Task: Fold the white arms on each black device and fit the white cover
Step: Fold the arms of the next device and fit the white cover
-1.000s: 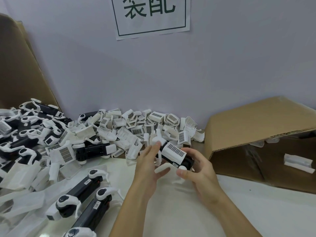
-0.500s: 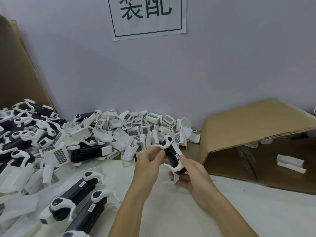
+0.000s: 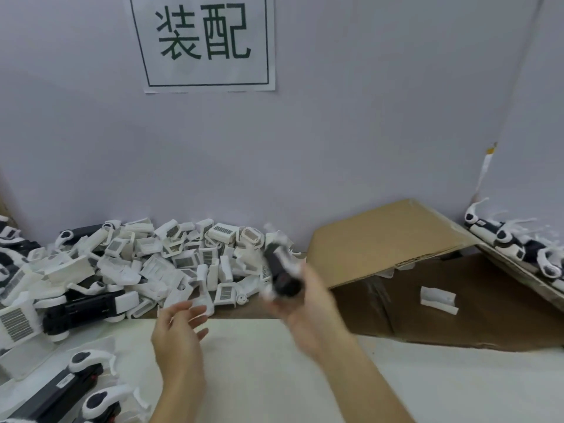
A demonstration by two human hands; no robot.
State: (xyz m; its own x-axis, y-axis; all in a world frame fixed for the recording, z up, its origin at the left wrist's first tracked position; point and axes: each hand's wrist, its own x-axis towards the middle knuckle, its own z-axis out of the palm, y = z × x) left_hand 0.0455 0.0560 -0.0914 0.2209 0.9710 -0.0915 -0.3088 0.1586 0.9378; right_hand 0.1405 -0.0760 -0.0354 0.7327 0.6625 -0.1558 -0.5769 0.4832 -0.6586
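Pale lilac wall behind the bench carries a white paper sign (image 3: 204, 41) with two large dark-green characters, 装配, inside a thin frame. Below it my right hand (image 3: 300, 303) curls around a black device (image 3: 279, 274), held tilted above the back edge of the white tabletop (image 3: 259, 377); it is blurred, with white plastic showing beside the black body, and I cannot tell how the arms sit. My left hand (image 3: 178, 331) hovers empty, fingers apart and loosely bent. A heap of glossy white covers (image 3: 183, 257), many with grey grid labels, lies against the wall. Brown corrugated cardboard (image 3: 384, 239) slopes on the right, one white piece (image 3: 438, 299) under it.
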